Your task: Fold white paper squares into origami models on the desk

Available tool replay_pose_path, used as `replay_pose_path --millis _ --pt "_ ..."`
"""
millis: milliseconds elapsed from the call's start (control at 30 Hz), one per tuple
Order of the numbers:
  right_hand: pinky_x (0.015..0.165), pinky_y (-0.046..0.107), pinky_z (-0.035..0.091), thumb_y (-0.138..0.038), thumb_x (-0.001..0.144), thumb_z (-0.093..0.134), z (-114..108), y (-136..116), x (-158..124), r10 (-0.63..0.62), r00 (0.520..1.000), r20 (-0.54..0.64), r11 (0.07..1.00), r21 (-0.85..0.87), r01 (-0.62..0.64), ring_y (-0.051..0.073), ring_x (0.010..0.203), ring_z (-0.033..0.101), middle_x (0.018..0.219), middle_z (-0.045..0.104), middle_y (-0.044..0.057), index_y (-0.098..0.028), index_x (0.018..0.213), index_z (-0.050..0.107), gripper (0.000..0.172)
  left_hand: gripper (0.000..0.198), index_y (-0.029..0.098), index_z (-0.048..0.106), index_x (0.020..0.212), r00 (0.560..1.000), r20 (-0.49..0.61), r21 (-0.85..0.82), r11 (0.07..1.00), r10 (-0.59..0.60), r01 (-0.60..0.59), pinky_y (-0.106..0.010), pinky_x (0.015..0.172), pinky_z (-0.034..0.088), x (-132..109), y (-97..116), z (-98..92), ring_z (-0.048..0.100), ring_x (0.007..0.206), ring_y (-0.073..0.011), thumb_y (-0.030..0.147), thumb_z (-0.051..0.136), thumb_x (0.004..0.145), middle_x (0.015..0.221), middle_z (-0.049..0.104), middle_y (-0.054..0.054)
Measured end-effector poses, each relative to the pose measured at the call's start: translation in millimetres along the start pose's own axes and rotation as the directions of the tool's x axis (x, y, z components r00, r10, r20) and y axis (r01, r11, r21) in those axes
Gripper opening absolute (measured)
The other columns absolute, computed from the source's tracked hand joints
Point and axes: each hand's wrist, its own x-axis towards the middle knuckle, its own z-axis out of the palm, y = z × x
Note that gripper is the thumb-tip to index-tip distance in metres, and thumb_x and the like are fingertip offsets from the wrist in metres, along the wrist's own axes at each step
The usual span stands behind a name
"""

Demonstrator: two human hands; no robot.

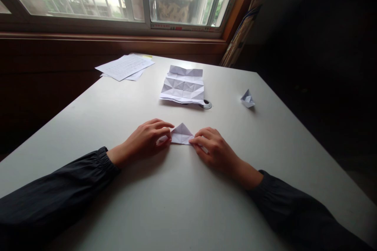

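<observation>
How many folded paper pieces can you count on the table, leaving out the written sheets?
3: a small paper boat off to the right, a creased unfolded sheet near the window, and a folded paper triangle between the left hand and right hand. Hands may hide more.

A white table (176,208) is shown – a creased paper sheet (182,85) is laid flat near its middle. Loose written pages (125,66) are left of that sheet, a small paper boat (247,99) is set to its right, a round metal piece (207,104) is partly tucked under its corner – and a folded paper triangle (182,134) is placed in front of it.
</observation>
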Motion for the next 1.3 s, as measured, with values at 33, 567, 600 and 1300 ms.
replay_pose_path --millis 33,567,600,1300 --pt "0.089 0.044 0.048 -0.015 0.093 0.061 0.4 0.4 0.1 0.004 1.0 -0.002 1.0 0.003 -0.004 0.026 0.1 0.06 0.1 0.069 0.008 -0.022 0.106 0.071 0.018 0.01 0.022 0.07 0.09 1.0 -0.007 -0.009 1.0 -0.009 0.009 -0.036 0.09 0.055 0.1 -1.2 0.8 0.065 0.108 -0.0217 0.02 0.06 0.093 0.118 0.073 -0.005" --pt "0.096 0.049 0.05 -0.017 0.091 0.062 1.0 1.6 -0.5 0.098 0.995 0.004 0.994 0.048 -0.098 0.03 0.11 0.06 0.118 0.064 0.012 -0.021 0.139 0.052 0.049 0.038 0.026 0.06 0.133 0.998 -0.041 0.014 0.999 -0.04 0.041 -0.037 0.091 0.056 -1.8 -6.8 6.3 0.064 0.107 -0.0228 0.029 0.064 0.095 0.116 0.072 -0.007" --pt "0.095 0.048 0.05 -0.017 0.091 0.063 0.7 1.6 -0.4 0.096 0.995 0.004 0.994 0.051 -0.096 0.029 0.109 0.06 0.117 0.064 0.011 -0.022 0.137 0.054 0.047 0.037 0.026 0.061 0.132 0.999 -0.038 0.015 0.999 -0.035 0.036 -0.037 0.091 0.056 -1.9 -7.0 6.3 0.064 0.106 -0.0227 0.029 0.064 0.095 0.116 0.072 -0.007" --pt "0.097 0.049 0.049 -0.02 0.092 0.064 0.6 3.7 0.5 0.082 0.997 0.012 0.996 0.044 -0.082 0.029 0.108 0.062 0.114 0.069 0.01 -0.023 0.133 0.058 0.041 0.04 0.03 0.062 0.135 0.987 -0.002 -0.062 0.985 0.159 -0.159 -0.032 0.087 0.058 -5.8 -5.5 4.0 0.067 0.098 -0.0182 0.03 0.065 0.096 0.117 0.069 -0.008"
